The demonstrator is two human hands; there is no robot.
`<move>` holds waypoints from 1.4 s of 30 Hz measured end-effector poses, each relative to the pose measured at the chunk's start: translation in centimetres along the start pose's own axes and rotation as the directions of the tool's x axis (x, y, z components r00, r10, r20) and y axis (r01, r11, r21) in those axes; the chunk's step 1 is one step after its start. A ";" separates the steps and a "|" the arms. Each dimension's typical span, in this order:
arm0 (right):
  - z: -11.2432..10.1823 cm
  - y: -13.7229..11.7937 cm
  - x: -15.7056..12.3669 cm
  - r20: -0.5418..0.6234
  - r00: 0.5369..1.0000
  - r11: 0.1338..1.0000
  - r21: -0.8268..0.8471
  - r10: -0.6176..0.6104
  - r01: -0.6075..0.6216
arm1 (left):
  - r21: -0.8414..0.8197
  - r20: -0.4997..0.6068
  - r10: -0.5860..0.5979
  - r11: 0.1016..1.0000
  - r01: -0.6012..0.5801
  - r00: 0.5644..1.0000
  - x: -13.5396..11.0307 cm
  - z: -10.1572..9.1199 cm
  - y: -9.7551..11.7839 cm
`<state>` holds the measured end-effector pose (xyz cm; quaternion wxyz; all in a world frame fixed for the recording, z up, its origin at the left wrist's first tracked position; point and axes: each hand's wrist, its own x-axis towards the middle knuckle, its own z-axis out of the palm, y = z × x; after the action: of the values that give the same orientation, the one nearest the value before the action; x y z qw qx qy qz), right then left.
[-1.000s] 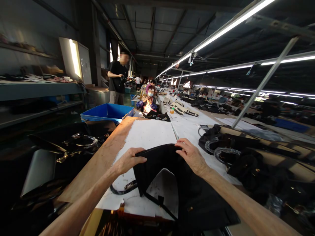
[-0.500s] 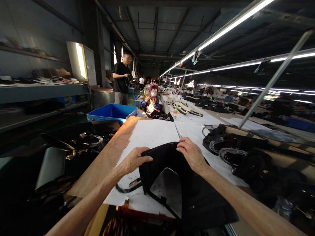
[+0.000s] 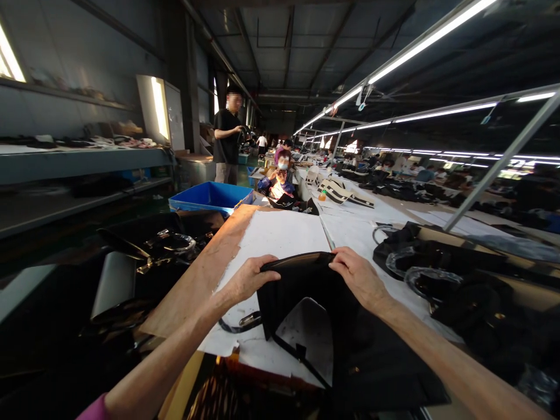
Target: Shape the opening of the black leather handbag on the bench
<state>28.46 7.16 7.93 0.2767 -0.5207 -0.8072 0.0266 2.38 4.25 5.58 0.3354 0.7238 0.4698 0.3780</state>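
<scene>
A black bag [image 3: 315,280] lies on white paper [image 3: 284,233] on the long worktable in front of me. My left hand [image 3: 250,279] grips the bag's far left edge, fingers curled over the rim. My right hand [image 3: 359,276] grips the far right part of the same rim. A pale flap or opening [image 3: 306,335] shows on the bag's near side. A black strap with a metal buckle [image 3: 240,322] pokes out from under the bag at the left.
A pile of black bags and straps [image 3: 437,274] lies to the right. Dark bags with metal rings [image 3: 170,242] fill a bin at the left, and a blue crate [image 3: 210,197] stands beyond. A person stands at the back left; another sits at the table's far end.
Both hands keep their hold on the bag's rim. My head has turned a little left, so the whole scene has shifted right in view.
</scene>
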 end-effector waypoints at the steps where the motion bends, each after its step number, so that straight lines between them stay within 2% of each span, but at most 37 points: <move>1: 0.1 0.0 0.2 -0.010 1.000 1.000 -0.006 0.005 -0.005 | 0.014 -0.008 0.014 1.000 -0.014 1.000 0.0 0.1 -0.1; 6: 0.6 0.2 0.8 -0.040 0.999 0.996 -0.088 0.025 -0.029 | 0.109 -0.026 0.042 0.993 -0.039 0.999 0.2 0.4 -0.8; 13: 0.9 0.1 1.1 -0.099 0.994 0.972 -0.233 -0.045 0.021 | 0.250 -0.072 0.091 0.966 -0.070 0.993 0.0 0.8 -0.5; 17: 0.7 0.0 1.1 -0.084 0.993 0.956 -0.288 -0.078 0.051 | 0.332 -0.081 0.153 0.936 -0.118 0.985 -0.2 1.2 0.1; 21: 0.5 -0.1 1.3 -0.048 0.998 0.940 -0.340 -0.031 0.013 | 0.436 -0.101 0.231 0.885 -0.166 0.968 -0.2 1.4 0.8; 28: 0.5 -0.7 1.5 -0.039 0.999 0.927 -0.372 0.039 -0.050 | 0.613 -0.090 0.124 0.789 -0.043 0.988 0.2 1.5 2.3; 32: 0.4 -1.2 1.7 -0.051 0.995 0.925 -0.367 0.083 -0.096 | 0.722 -0.054 0.050 0.692 0.004 0.997 1.4 2.2 3.4; 36: 0.3 -1.4 1.9 -0.053 0.990 0.917 -0.373 0.131 -0.141 | 0.801 -0.003 0.047 0.598 -0.025 0.999 2.9 3.5 4.3; 42: 0.4 -1.4 1.9 -0.063 0.988 0.908 -0.390 0.140 -0.154 | 0.822 0.048 0.116 0.560 -0.106 0.992 4.4 4.8 4.3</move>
<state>26.54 8.20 8.83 0.1774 -0.6252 -0.7499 -0.1241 9.55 6.30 7.87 -0.0667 0.8225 0.5471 0.1406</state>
